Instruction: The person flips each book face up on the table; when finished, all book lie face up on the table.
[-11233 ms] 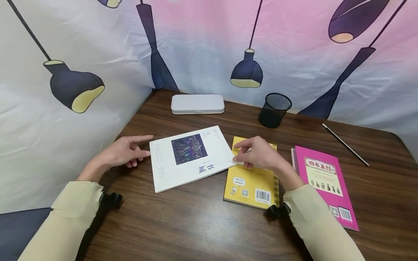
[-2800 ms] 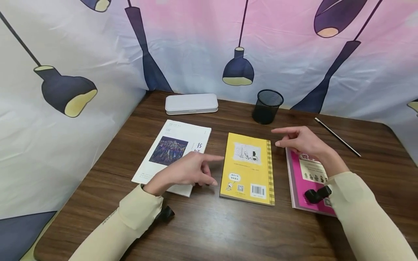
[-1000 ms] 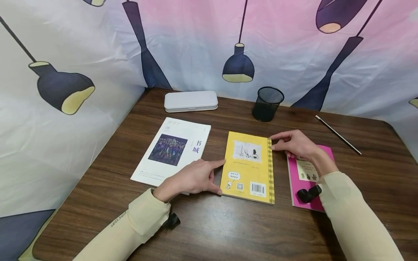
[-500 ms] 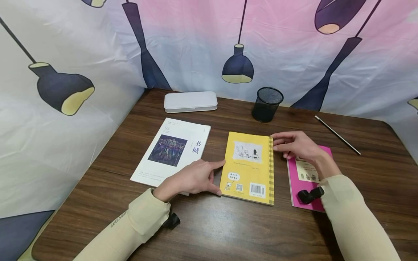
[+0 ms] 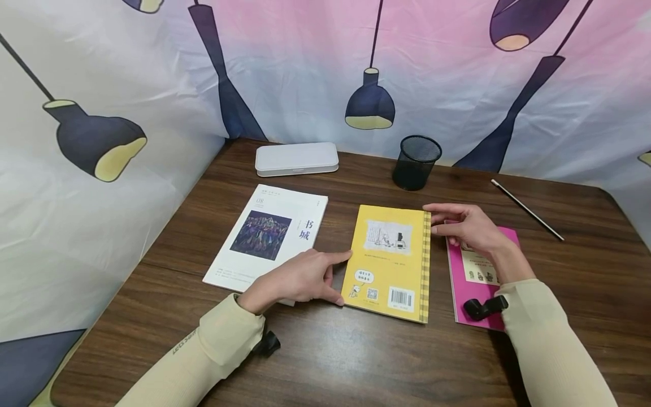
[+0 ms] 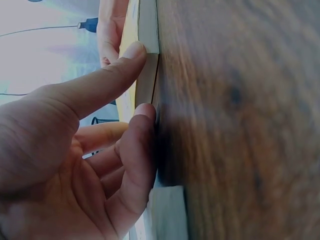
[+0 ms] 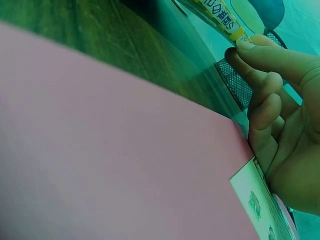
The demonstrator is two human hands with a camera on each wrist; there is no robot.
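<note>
The yellow book (image 5: 386, 271) lies near the middle of the tabletop (image 5: 330, 367), between a white book and a pink one, its barcode side up and its checked spine to the right. The left hand (image 5: 300, 277) is spread at its near left corner: thumb at the corner, index finger reaching to the left edge, the other fingers loosely bent, so it touches the book without closing round it. The right hand (image 5: 470, 226) pinches the far end of the spine between thumb and fingertips, as the right wrist view also shows; whether that side is raised off the wood is hard to tell. To the left, partly under the left hand, the white book (image 5: 267, 234) lies flat at a slant, with a dark picture on its cover. To the right, the pink book (image 5: 478, 271) lies partly hidden beneath the right hand and forearm. Farther back are a flat white case (image 5: 297, 160), a black mesh cup (image 5: 413, 169) standing upright and, at the far right, a thin pale rod (image 5: 528, 210) lying diagonally. Behind the tabletop hangs a pink and bluish cloth (image 5: 285, 85) printed with dark lamps.
</note>
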